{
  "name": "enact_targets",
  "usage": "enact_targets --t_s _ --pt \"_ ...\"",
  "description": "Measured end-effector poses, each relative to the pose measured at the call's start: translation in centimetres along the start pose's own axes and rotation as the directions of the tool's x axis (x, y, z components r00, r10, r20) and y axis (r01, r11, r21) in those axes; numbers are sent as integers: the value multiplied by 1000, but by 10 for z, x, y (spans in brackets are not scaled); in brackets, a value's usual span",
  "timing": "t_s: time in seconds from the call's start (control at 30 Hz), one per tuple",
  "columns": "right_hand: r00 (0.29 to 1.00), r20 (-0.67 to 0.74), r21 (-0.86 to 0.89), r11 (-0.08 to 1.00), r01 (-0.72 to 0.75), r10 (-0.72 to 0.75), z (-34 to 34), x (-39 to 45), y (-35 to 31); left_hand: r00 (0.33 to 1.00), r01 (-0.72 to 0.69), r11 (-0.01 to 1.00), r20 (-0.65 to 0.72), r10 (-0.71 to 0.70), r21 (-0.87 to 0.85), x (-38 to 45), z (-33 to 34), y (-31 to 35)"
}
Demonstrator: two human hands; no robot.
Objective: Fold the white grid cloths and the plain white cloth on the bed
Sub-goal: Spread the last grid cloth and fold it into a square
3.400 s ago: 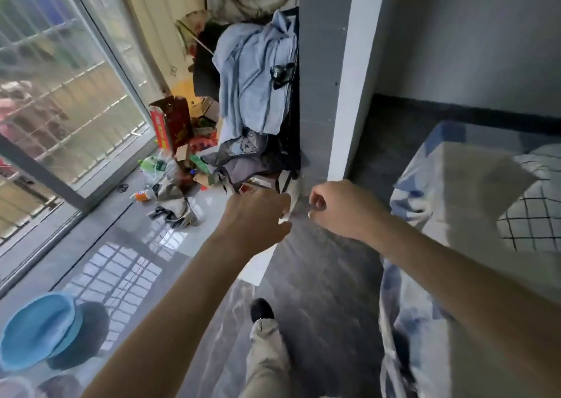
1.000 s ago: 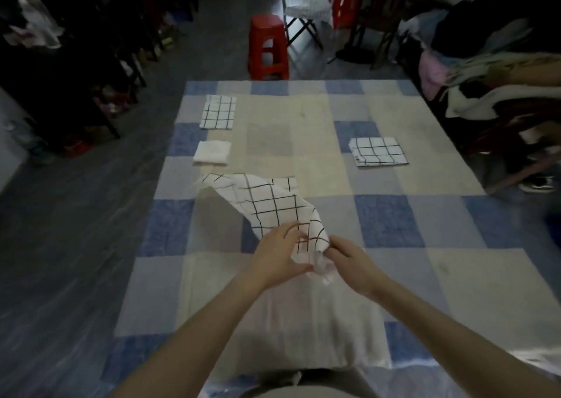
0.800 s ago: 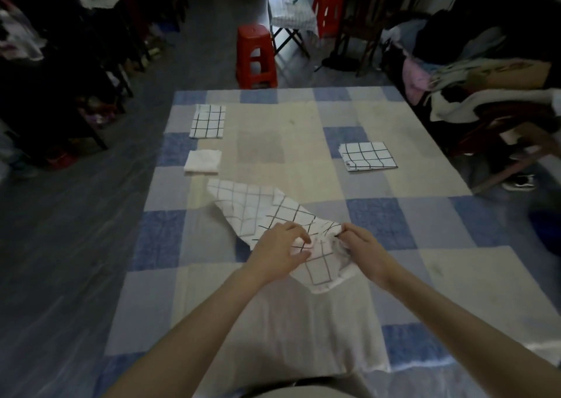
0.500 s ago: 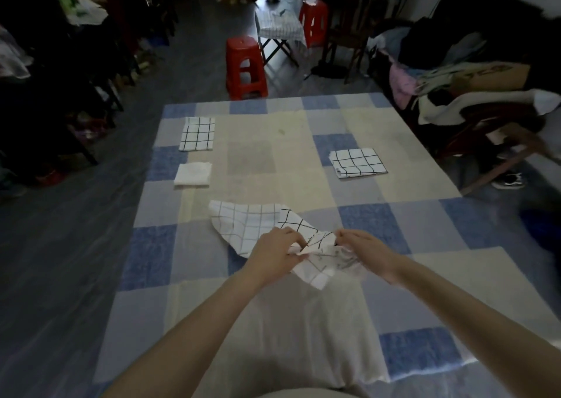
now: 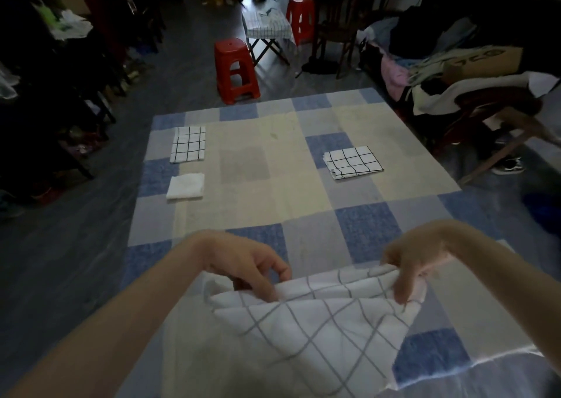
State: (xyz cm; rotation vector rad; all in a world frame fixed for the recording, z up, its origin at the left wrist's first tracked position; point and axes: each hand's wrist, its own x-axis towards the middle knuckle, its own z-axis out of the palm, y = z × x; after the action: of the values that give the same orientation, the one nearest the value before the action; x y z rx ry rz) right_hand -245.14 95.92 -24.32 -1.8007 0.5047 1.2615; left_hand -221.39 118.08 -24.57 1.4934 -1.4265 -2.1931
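1. Writing: dark lettering shows on a tan box point(image 5: 482, 62) in the clutter at the far right; it is too blurred to read. No other label can be read.
2. Far left of the bed point(image 5: 273, 167), which carries a blue, grey and cream checked cover: a folded grid cloth point(image 5: 187, 144) lies flat near the far left corner.
3. Just nearer the camera than that cloth, and apart from it, a folded plain white cloth point(image 5: 185, 186) lies flat by the left edge.
4. Left hand point(image 5: 243, 264): fingers curled, pinching the upper left edge of an unfolded grid cloth point(image 5: 309, 331) close to the camera.
5. The unfolded grid cloth hangs between the two hands, its top edge stretched from one to the other, the rest drooping toward the near edge of the bed. Its lines run diagonally and look blurred.
6. Right hand point(image 5: 416, 258): fingers curled down over the upper right corner of the same cloth, gripping it.
7. Right of centre on the bed, well beyond the hands, a second folded grid cloth point(image 5: 352, 162) lies flat, slightly skewed.
8. Beyond the bed's far edge, a red stool point(image 5: 235, 70) stands on the floor.
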Motion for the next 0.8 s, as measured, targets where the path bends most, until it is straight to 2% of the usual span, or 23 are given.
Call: enact_targets --t_s 0.07,0.1,0.17,0.2,0.23,0.27,0.3,0.33,0.37,0.4,0.43,0.47,0.5,0.6,0.67,0.73,0.8 --pt "997 -60 117 991 64 -57 -12 -5 -2 993 -55 997 97 61 -61 -5 -10 -2" --pt "990 -117 222 969 107 -83 -18 -5 -3 993 -78 995 81 84 -65 -6 -18 -6" --pt "962 -270 391 908 149 -41 -32 5 0 996 -81 995 -37 79 -59 -8 -37 -13" --pt "932 -362 411 899 151 9 -39 14 1 986 -65 997 -154 56 -51 -6 -48 -17" --pt "872 -486 406 899 166 58 -47 27 3 955 -41 999 -295 36 -9 -3 -58 -17" --pt "772 -626 386 904 185 110 -55 41 4 889 22 996 -458 19 85 -1 -68 -17" --pt "636 -757 370 901 228 149 -61 53 4 775 133 968 -631 32 212 3 -79 -18" --pt "492 -851 370 873 317 181 -67 64 3 629 256 915 -772 88 312 9 -88 -20" --pt "401 -890 399 800 449 219 -72 74 2 481 329 876 -861 166 353 13 -95 -21" --pt "366 -896 433 677 595 251 -75 81 1 353 333 876 -907 227 349 16 -97 -21" --pt "376 -887 461 542 703 268 -76 87 0 253 292 896 -930 265 334 18 -96 -19" --pt "399 -880 475 432 767 259 -77 91 0 178 260 903 -936 304 342 18 -95 -18" --pt "423 -876 481 370 795 230 -76 93 0 137 258 891 -927 349 374 17 -93 -17" --pt "460 -875 484 308 819 152 -75 96 9 112 265 835 -876 470 482 6 -90 -17" --pt "472 -873 488 274 829 126 -77 92 11 128 241 841 -875 468 485 -4 -89 -18" --pt "490 -869 491 238 838 69 -80 84 12 171 190 874 -892 419 447 -14 -91 -19" --pt "527 -849 497 274 823 -43 -84 74 11 257 150 896 -892 372 418 -24 -93 -16"
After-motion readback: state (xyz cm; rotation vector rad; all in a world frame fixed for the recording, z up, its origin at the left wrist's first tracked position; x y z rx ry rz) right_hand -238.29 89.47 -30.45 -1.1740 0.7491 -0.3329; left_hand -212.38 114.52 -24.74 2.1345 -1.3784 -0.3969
